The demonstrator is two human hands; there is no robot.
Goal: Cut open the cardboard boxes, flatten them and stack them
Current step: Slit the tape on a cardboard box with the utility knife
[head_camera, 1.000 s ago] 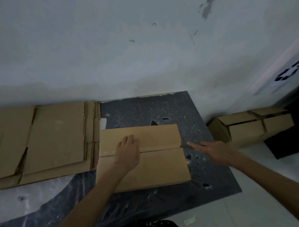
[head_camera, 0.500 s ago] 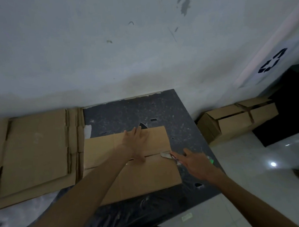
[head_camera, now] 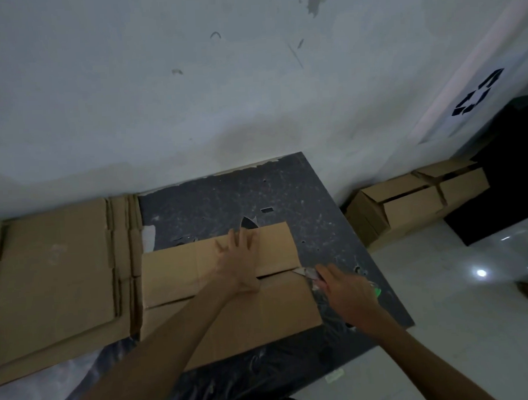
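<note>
A closed cardboard box (head_camera: 181, 279) lies on a dark mat (head_camera: 226, 198) by the wall. My left hand (head_camera: 241, 258) presses flat on its top, fingers spread, across the centre seam. My right hand (head_camera: 348, 290) grips a utility knife (head_camera: 305, 272) with a green handle end. Its blade tip sits at the right end of the seam between the flaps. Flattened cardboard sheets (head_camera: 54, 278) lie stacked to the left of the box.
Another closed cardboard box (head_camera: 408, 205) stands on the white floor at the right, against the wall. Beside it is a dark object (head_camera: 504, 189). The mat has small holes and tears. A white wall runs behind everything.
My right hand has brought the knife in to the seam's right end. My left hand slid from the box's left part toward the middle. The camera has turned a little to the right.
</note>
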